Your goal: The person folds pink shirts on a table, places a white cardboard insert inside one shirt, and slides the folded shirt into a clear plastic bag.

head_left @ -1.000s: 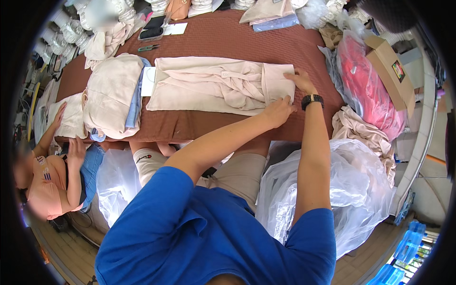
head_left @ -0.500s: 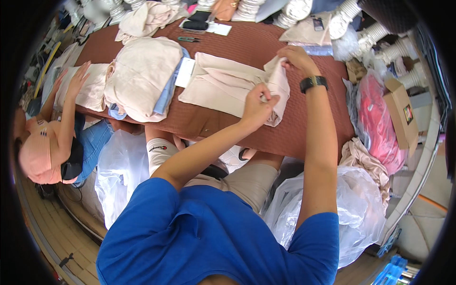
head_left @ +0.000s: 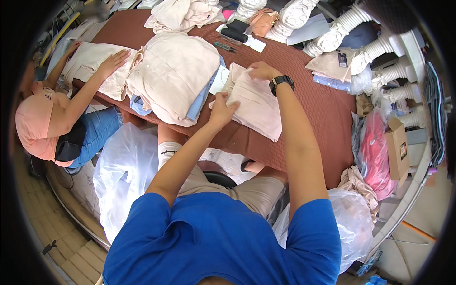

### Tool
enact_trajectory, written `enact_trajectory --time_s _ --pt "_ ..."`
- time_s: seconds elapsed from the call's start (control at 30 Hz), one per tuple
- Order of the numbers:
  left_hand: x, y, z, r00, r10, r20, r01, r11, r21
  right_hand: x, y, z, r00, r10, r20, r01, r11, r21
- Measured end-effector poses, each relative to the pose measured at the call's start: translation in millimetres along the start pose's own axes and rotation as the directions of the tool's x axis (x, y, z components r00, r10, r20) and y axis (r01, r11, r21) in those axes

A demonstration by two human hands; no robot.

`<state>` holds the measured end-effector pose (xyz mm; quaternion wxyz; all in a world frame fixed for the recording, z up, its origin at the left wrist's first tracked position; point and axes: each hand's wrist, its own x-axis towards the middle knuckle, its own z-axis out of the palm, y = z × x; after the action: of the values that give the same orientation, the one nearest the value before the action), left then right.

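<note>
**Folding the cream garment: more than halfway, I'd say**

So the person in the blue T-shirt has a pale cream fabric garment point(head_left: 256, 102) lying on the brown textured table cover point(head_left: 327, 118), right in front of them and just beside a big stack of folded cream and light-blue clothes point(head_left: 173, 76). By the look of it the garment is already doubled into a narrow long strip, so the lengthwise folds seem done. What's probably left is the final fold end to end, plus moving it onto the stack.

Grip: the left hand point(head_left: 222, 110) is pinched closed on the near left edge of the cloth. The right hand point(head_left: 259, 70), the one with the black wristwatch point(head_left: 281, 81), sits on the far end with fingers curled over the fabric; I can't tell if it's truly gripping or just pressing down.

Compared with half a second ago, the garment looks narrower and more bundled, and both hands have come over to its left end. A second ago it was spread out wide and flat across the table.

Off to the left, another person's hand point(head_left: 111, 61) rests flat on a separate folded cream cloth point(head_left: 90, 66). A pair of green-handled snips point(head_left: 225, 46) lies further back.
</note>
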<state>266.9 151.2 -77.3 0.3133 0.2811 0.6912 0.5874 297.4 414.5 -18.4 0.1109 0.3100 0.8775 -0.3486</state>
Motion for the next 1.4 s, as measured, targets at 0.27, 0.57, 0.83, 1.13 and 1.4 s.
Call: enact_trajectory --time_s 0.27,0.57,0.83,1.13,1.4 --pt "8.2 -7.3 -38.6 0.999 0.029 -0.031 -0.025 0.994 0.107 5.9 -20.4 -0.8 0.976 -0.211 -0.053 0.218 0.952 0.214" --pt "9.2 -1.6 -37.7 0.952 -0.250 0.179 0.296 0.901 -0.318 1.1 -23.6 8.8 0.994 0.079 0.082 -0.074 0.995 -0.063" --pt "-9.3 3.4 -15.0 0.948 -0.194 0.254 0.269 0.913 -0.307 -36.4 5.4 -1.0 0.991 -0.136 0.005 0.119 0.887 0.447" --pt "-21.3 25.9 -6.4 0.980 -0.109 0.166 0.195 0.686 -0.701 -20.8 0.6 13.0 0.891 -0.245 -0.382 0.372 0.876 0.306" --pt "-7.1 5.3 -42.6 0.965 -0.231 0.128 0.239 0.970 -0.047 6.1 9.0 37.7 0.963 -0.209 -0.170 0.256 0.906 0.336"
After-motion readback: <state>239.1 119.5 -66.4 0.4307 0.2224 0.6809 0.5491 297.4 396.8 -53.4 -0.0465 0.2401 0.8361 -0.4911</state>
